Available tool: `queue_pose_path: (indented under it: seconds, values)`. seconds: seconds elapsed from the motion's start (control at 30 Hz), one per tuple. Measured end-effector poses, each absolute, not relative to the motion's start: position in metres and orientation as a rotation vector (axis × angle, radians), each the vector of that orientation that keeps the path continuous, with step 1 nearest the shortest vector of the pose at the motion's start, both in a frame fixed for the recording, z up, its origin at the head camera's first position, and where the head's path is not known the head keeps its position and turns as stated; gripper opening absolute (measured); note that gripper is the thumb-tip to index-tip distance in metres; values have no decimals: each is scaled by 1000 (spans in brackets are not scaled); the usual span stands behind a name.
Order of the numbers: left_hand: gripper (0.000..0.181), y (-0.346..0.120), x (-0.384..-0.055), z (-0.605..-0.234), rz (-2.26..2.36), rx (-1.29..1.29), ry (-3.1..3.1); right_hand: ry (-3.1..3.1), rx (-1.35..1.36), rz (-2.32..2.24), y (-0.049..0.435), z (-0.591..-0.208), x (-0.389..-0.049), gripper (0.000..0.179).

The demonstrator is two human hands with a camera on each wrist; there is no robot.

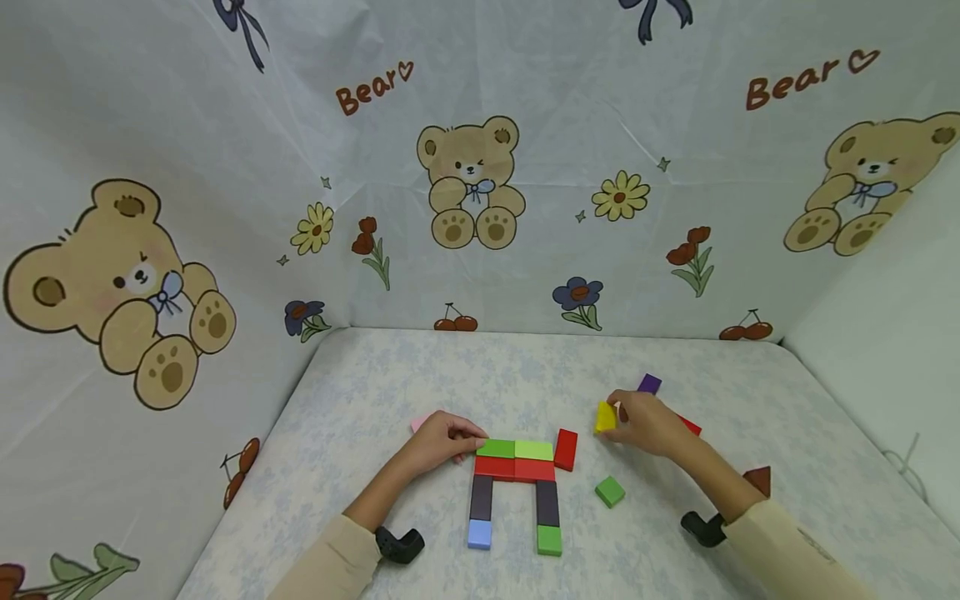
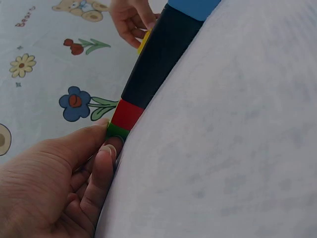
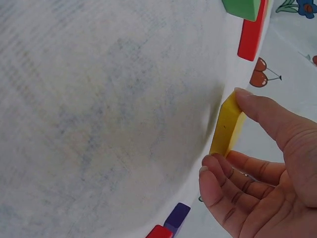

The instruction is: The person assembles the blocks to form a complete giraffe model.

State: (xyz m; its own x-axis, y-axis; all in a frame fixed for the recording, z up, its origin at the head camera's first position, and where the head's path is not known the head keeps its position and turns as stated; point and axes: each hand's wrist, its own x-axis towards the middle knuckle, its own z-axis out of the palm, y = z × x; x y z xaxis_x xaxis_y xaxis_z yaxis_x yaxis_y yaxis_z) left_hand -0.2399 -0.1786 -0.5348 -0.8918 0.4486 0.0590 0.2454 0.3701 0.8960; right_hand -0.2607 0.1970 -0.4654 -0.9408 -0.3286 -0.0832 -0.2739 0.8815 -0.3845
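On the table lies a flat figure of blocks: a green block (image 1: 496,449) and a light green block (image 1: 534,451) above two red blocks (image 1: 495,468), with two dark legs (image 1: 482,497) ending in a blue block (image 1: 480,534) and another green block (image 1: 550,540). My left hand (image 1: 447,437) pinches the left end of the upper green block between thumb and finger. To the right of the figure, my right hand (image 1: 642,421) holds a yellow block (image 3: 228,126) by its ends, between thumb and fingers. Its contact with the table is unclear.
A tilted red block (image 1: 566,450) stands against the figure's upper right. Loose nearby are a green block (image 1: 610,492), a purple block (image 1: 649,383), a partly hidden red block (image 1: 689,425), a brown-red block (image 1: 758,480) and a pink block (image 1: 420,422). Bear-printed cloth (image 1: 555,108) hangs behind.
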Motion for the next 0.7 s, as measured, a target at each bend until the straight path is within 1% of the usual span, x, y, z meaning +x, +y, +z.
queue_pose_path:
  seconds: [0.17, 0.3, 0.4, 0.7]
  values:
    - [14, -178, -240, -534, 1541, 622, 2424, 2886, -475, -592, 196, -470, -264, 55]
    - [15, -178, -241, -536, 1537, 622, 2431, 2858, -489, -711, 200, -474, -269, 57]
    - [15, -179, -241, -536, 1534, 621, 2436, 2815, -486, -827, 203, -477, -274, 55]
    - [15, -179, -241, -537, 1544, 624, 2421, 2676, -280, -1072, 198, -485, -281, 45]
